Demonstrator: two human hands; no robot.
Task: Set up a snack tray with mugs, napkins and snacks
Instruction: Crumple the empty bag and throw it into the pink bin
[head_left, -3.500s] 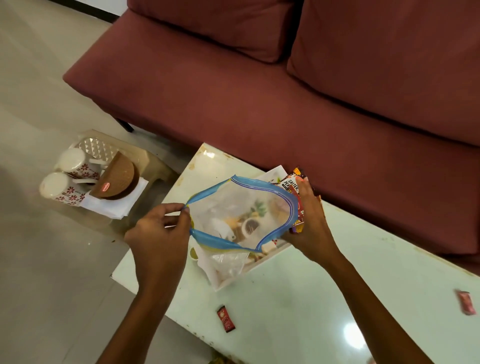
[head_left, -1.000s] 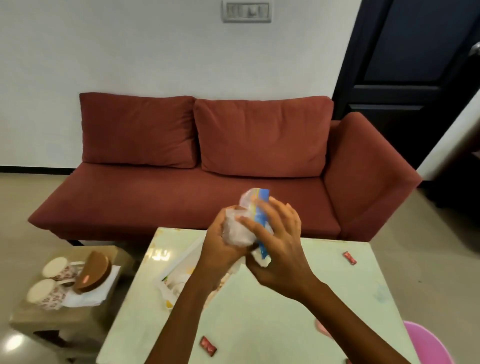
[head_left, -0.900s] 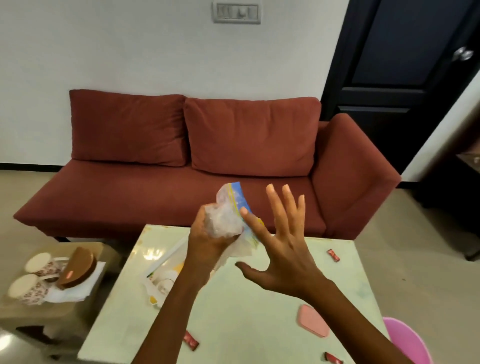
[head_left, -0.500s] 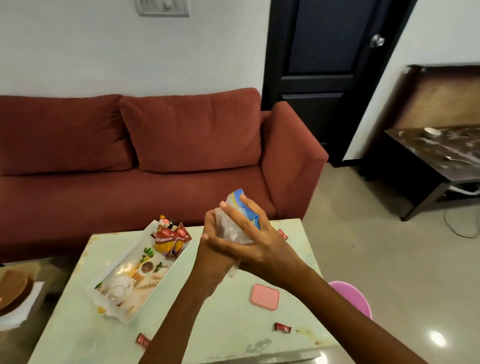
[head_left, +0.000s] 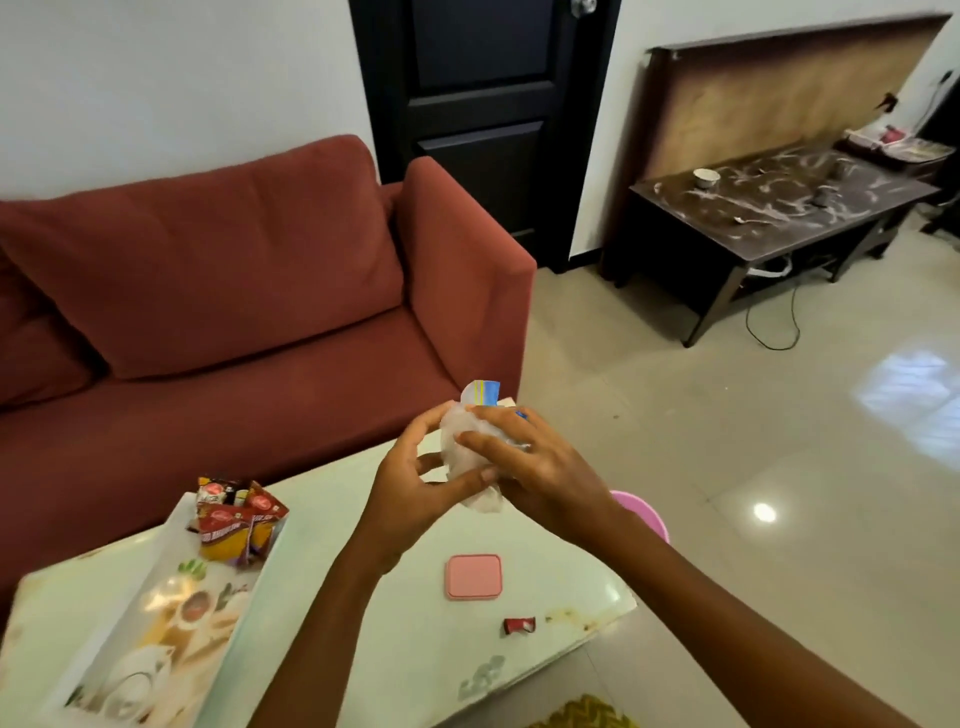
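- The table (head_left: 561, 587) bore the tray (head_left: 171, 623) at its left end, well apart from the hands.
- The bin (head_left: 641, 514) stood just beside the table's right edge, below the right forearm. It was probably the right place for rubbish.
- The bag (head_left: 470, 441) was balled up above the table, with the left hand (head_left: 410, 488) and right hand (head_left: 535, 467) both clasping it. Squeezing it tight would help it drop cleanly.
- Packets (head_left: 236, 525) stood at the tray's far end.
- 1 candy (head_left: 519, 625) lay loose near the table's edge and seemed worth gathering.

One tray (head_left: 136, 577), one bag (head_left: 466, 442), one pink lid (head_left: 473, 577), one sweet (head_left: 518, 625) (snack packets (head_left: 236, 525): count unclear).
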